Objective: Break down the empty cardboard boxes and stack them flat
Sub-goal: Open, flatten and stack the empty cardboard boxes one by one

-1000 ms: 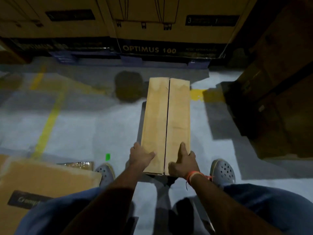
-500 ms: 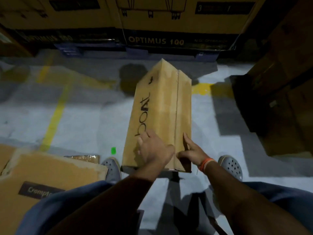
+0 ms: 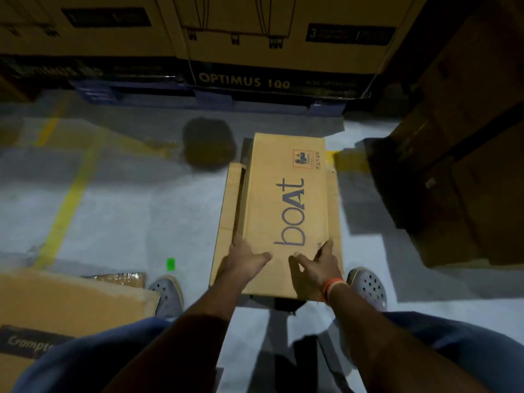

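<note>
A long brown cardboard box [image 3: 286, 199] printed "boAt" lies on the grey floor between my feet, its printed face up and flaps sticking out along both long sides. My left hand [image 3: 246, 260] rests on its near left corner, fingers spread over the edge. My right hand [image 3: 317, 265], with an orange wristband, presses on the near right part, fingers wrapped at the side edge. Both hands hold the box's near end.
A flattened brown carton [image 3: 65, 313] with a dark label lies at lower left. Large stacked cartons marked "OPTIMUS 100" [image 3: 243, 80] stand on a pallet ahead. More dark boxes [image 3: 465, 171] crowd the right. Yellow floor lines [image 3: 71, 199] run at left.
The box has been rolled from its seam side, over its edge, onto the printed "boAt" face. Both hands shifted with it and stay on the near end.
</note>
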